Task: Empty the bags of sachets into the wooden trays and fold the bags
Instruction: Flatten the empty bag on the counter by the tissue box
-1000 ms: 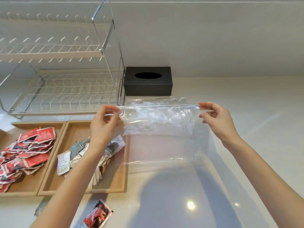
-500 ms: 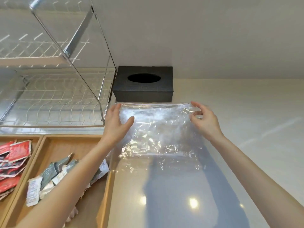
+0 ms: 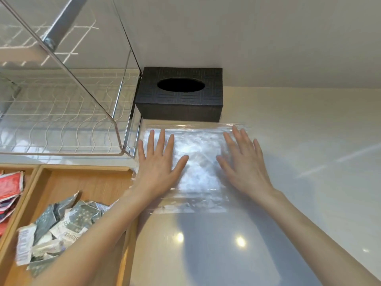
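Note:
An empty clear plastic bag lies flat on the white counter just in front of a black tissue box. My left hand presses palm-down on its left part, fingers spread. My right hand presses flat on its right part, fingers spread too. To the left stands a wooden tray holding grey and white sachets. A second wooden tray at the far left holds red sachets.
The black tissue box stands against the wall behind the bag. A metal dish rack fills the back left, its frame reaching over the trays. White counter stretches to the right and in front.
The bag went from being held up by its top corners to lying flat on the counter. Both hands let go and now press on it with open palms. The view moved closer.

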{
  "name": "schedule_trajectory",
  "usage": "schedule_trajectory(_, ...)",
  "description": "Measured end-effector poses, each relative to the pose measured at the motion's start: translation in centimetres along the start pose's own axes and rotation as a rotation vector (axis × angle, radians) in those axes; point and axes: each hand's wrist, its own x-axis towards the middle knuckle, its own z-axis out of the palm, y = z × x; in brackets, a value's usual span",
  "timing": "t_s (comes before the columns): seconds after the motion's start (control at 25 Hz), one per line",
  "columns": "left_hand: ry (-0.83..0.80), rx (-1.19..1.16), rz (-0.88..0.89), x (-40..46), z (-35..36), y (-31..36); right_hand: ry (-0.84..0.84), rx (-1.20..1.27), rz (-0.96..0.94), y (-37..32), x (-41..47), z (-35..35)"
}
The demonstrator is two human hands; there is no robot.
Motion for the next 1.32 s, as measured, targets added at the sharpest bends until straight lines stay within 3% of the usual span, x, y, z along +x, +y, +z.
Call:
schedule_trajectory(0.16,-0.106,0.049,-0.025,0.6,1.6,0.2,-0.094,-0.123,0.058,-0.2,0.2,1.9)
schedule_trajectory(0.44,-0.048,0.048,0.0,1.5,3.0,0.4,-0.024,-0.177,0.051,0.3,1.1,2.6)
schedule_trajectory(0.72,-0.107,-0.013,-0.028,1.8,1.7,0.4,-0.105,-0.183,0.065,-0.1,1.2,1.6)
schedule_trajectory(0.92,0.013,-0.095,-0.012,-0.1,-0.9,1.0,0.022,-0.091,0.026,-2.8,-0.2,-0.5)
schedule_trajectory(1.32,0.11,-0.033,0.04,-10.9,-5.1,-2.0,0.0,0.033,-0.037,-11.6,-9.8,-1.8)
